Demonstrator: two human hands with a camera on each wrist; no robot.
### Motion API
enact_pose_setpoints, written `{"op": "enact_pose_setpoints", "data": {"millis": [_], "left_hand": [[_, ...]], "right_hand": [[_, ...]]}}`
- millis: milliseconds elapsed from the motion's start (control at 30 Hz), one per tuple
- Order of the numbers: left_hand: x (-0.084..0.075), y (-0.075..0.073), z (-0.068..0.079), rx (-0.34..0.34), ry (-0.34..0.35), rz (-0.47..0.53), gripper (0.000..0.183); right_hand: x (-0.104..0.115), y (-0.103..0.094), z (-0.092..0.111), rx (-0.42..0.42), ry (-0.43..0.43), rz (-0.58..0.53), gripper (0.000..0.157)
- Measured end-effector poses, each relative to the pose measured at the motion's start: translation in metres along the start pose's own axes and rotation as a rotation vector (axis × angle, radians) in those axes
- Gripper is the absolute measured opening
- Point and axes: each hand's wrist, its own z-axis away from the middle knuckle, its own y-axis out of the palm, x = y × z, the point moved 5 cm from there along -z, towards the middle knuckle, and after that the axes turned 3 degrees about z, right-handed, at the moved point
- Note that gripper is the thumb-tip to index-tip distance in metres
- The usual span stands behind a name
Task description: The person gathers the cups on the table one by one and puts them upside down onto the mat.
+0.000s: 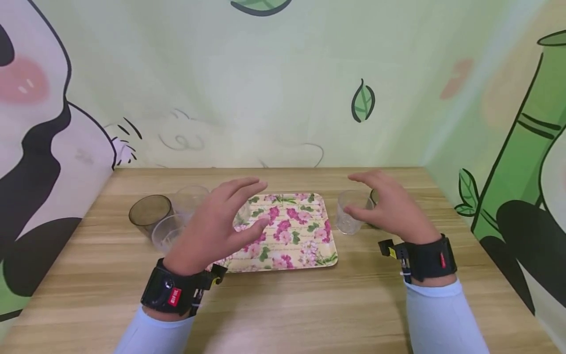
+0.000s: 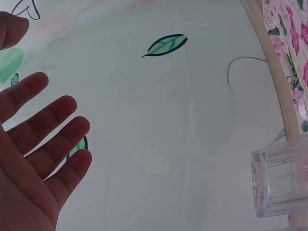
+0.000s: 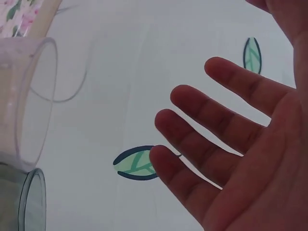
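Observation:
My left hand (image 1: 216,223) hovers above the left side of a floral tray (image 1: 287,236), fingers spread and holding nothing. A clear cup (image 1: 244,212) is partly hidden behind it. Left of the tray are a smoky dark cup (image 1: 150,212) and two clear cups, one at the back (image 1: 187,197) and one nearer (image 1: 165,235). My right hand (image 1: 393,206), thumb and fingers apart, is raised beside another clear cup (image 1: 348,214) right of the tray. Behind that hand a second dark cup (image 1: 374,197) is mostly hidden; the right wrist view shows its rim (image 3: 33,199).
The cups and tray stand on a wood-grain table (image 1: 283,309). A green printed backdrop (image 1: 287,108) rises along its back and sides. Black straps with small cameras circle both wrists.

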Motion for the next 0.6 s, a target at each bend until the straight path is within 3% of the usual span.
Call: {"op": "enact_pose_setpoints", "data": {"millis": [233,433,600], "left_hand": [[0.0,0.0,-0.001,-0.002,0.004,-0.001,0.061],[-0.001,0.0,-0.001,-0.005,0.012,-0.003,0.06],[-0.001,0.0,-0.001,-0.002,0.006,-0.004,0.06]], "right_hand": [[-0.014,0.017,-0.012,0.182,0.019,0.07,0.083],[-0.02,0.026,-0.018,0.217,-0.006,0.118,0.083],[-0.028,0.034,-0.024,0.26,0.027,0.17,0.084]]}}
